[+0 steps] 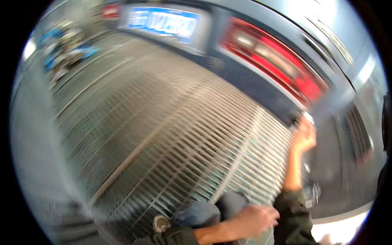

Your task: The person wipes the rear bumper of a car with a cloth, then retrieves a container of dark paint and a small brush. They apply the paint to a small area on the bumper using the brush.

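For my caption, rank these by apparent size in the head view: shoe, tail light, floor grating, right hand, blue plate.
Largest to smallest:
floor grating
tail light
blue plate
right hand
shoe

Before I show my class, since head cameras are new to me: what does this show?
There's no machine: these are a person's two bare hands, seen from a wide fisheye camera on their head, so straight edges bend. The right hand holds a small white item, too blurred to name, by the end of a dark blue car bumper, beneath a long red tail light. The left hand is lower, loosely curled; whether it holds anything is unclear. Below, a pale-and-brown shoe shows against a slatted metal floor grating.
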`<state>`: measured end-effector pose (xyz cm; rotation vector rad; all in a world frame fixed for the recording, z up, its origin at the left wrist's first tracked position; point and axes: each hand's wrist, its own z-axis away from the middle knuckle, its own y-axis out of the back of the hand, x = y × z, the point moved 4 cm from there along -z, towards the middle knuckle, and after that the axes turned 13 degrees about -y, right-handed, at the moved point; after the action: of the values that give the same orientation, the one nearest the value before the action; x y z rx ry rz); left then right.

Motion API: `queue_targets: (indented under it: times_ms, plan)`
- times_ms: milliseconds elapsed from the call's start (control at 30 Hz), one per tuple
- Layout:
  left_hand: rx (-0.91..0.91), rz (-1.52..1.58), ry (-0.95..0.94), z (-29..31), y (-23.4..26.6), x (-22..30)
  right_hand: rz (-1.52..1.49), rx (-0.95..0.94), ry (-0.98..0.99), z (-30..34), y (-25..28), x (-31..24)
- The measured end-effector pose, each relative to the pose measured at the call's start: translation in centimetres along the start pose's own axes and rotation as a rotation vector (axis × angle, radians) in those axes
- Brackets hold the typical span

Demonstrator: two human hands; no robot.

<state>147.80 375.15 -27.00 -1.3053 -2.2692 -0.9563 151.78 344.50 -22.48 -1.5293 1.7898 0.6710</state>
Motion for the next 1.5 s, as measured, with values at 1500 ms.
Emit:
queue_targets:
  times_ms: [1500]
  plan:
    - [-0.123,0.015,0.275,-2.4,0.9,-4.3,0.339,-0.121,0.300,4.0,1.6,3.2]
